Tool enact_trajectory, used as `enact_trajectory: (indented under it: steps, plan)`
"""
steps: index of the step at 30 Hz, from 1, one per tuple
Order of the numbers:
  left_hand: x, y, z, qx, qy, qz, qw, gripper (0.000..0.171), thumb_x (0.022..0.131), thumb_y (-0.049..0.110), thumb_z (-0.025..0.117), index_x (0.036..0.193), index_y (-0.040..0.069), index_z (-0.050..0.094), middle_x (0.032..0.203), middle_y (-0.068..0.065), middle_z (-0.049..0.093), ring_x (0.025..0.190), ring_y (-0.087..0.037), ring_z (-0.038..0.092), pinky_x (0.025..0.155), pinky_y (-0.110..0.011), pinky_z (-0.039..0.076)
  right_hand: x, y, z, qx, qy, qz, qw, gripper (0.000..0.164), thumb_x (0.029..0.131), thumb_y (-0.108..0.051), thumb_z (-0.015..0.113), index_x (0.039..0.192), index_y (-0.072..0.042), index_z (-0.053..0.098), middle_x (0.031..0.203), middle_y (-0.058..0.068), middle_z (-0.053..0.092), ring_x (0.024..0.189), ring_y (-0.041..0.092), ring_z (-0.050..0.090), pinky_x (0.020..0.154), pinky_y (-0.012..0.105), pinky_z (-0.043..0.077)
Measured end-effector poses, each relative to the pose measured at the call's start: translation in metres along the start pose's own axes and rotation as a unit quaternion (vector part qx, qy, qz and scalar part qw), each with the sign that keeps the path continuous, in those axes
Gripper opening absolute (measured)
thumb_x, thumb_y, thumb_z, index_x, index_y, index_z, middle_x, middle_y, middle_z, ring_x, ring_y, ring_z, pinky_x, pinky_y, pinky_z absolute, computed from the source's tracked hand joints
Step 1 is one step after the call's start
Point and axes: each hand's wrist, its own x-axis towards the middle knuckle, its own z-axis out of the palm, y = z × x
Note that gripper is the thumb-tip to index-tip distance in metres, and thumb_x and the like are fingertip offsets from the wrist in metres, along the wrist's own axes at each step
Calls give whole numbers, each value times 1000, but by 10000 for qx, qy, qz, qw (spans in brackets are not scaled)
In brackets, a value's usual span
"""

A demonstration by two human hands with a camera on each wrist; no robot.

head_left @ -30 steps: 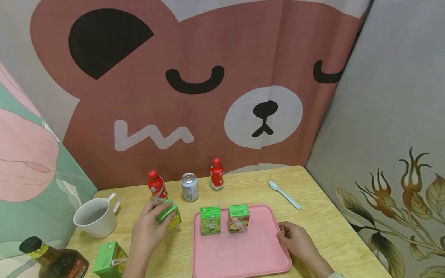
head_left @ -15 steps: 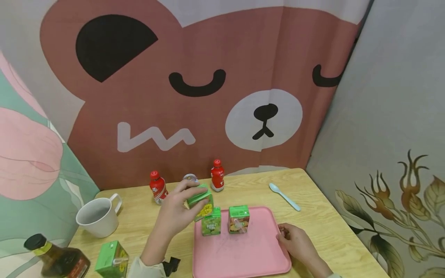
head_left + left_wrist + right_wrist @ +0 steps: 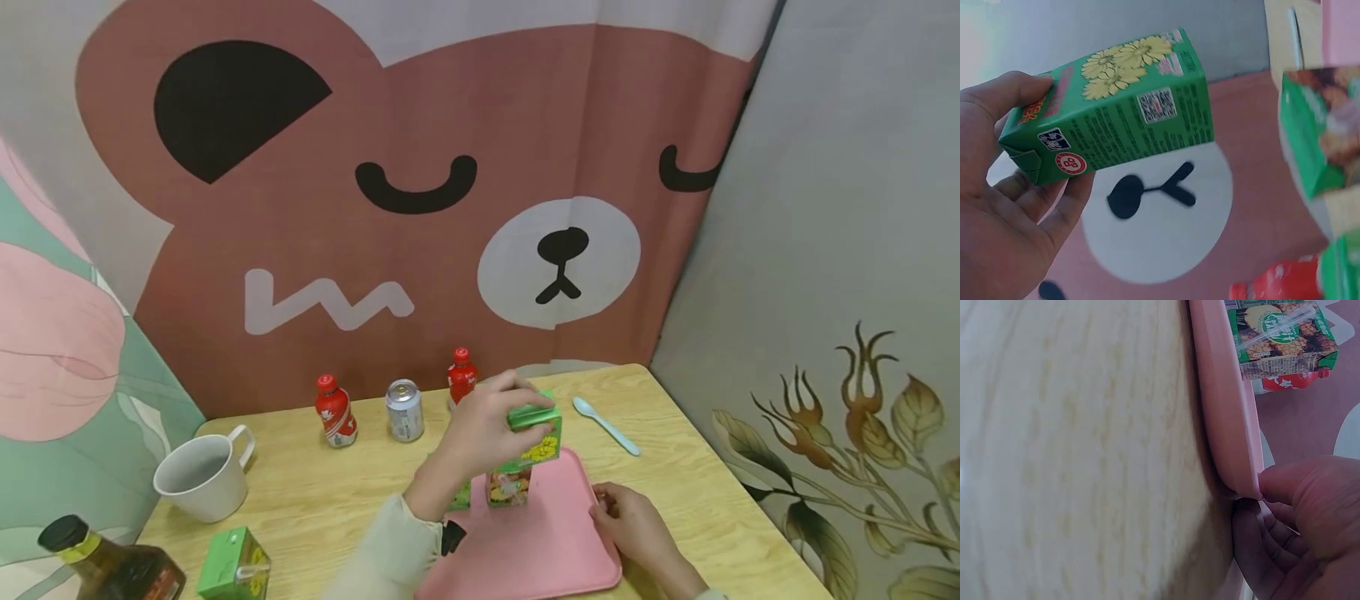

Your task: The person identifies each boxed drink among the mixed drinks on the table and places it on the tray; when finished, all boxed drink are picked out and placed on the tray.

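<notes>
My left hand (image 3: 486, 423) grips a green drink carton (image 3: 1116, 103) with yellow flowers on its side, thumb on one face and fingers round the other. The carton is held in the air above the back of the pink tray (image 3: 540, 542). Below it on the tray stands a carton with a brown fruit picture (image 3: 508, 487); another green carton (image 3: 461, 498) beside it is mostly hidden by my left wrist. My right hand (image 3: 637, 529) pinches the tray's right rim (image 3: 1244, 444) between thumb and curled fingers.
Two red bottles (image 3: 336, 412) and a silver can (image 3: 405, 412) line the table's back. A pale blue spoon (image 3: 606, 427) lies right of the tray. At left are a grey mug (image 3: 202, 475), another green carton (image 3: 234, 565) and a dark sauce bottle (image 3: 116, 562).
The left hand has lifted the flowered carton from near the left red bottle and carried it right, over the tray. The right hand has stayed at the tray's rim.
</notes>
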Motion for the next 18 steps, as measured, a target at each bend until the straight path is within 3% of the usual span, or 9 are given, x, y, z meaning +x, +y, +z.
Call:
enact_trajectory:
  steps: [6,18]
  plan:
    - [13,-5,29,169,-603,-383,9973,22,87,30,83,109,29,79,102,18,56,77,5,52,59,-14,45,4,0,0,3,-32,55,10000,26,91,-12,75,115,-4,72,78,-6,57,69,11,52,61,29,45]
    - [18,-21,77,1306,-1322,-549,9810,25,87,37,82,111,34,78,104,17,59,78,5,54,57,-15,41,2,1,-2,-31,-53,12,10000,27,91,-13,76,116,-4,72,77,-7,57,67,10,51,59,28,43]
